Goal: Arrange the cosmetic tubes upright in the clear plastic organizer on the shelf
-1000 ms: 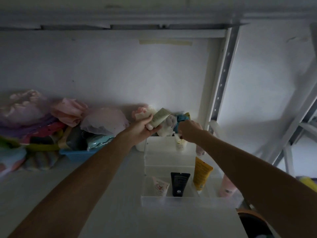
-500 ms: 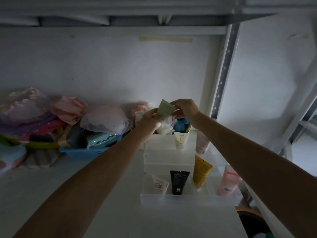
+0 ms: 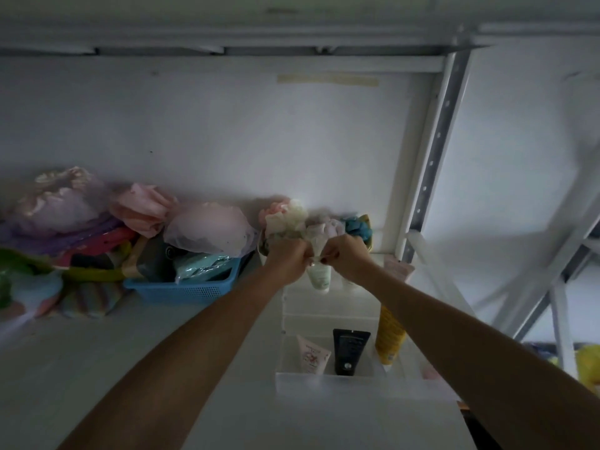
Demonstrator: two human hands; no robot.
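A clear plastic organizer (image 3: 363,386) stands on the white shelf. In its front row a small pink-and-white tube (image 3: 311,354) leans beside an upright black tube (image 3: 349,351), and a yellow tube (image 3: 389,336) stands to the right. At the organizer's far end both hands pinch the crimped top of a pale green tube (image 3: 319,277), which hangs cap-down and upright over the back compartment. My left hand (image 3: 287,259) grips it from the left, my right hand (image 3: 347,259) from the right. A pink tube (image 3: 397,269) stands behind my right wrist.
A blue basket (image 3: 185,289) filled with pouches and pastel fabric items sits at the left along the back wall. More fabric flowers (image 3: 292,219) stand behind the organizer. A perforated white shelf post (image 3: 435,151) rises at the right. An upper shelf hangs overhead.
The pale green tube was tilted in my left hand above the organizer; my right hand joined it, and both have turned it upright and lowered it toward the back compartment.
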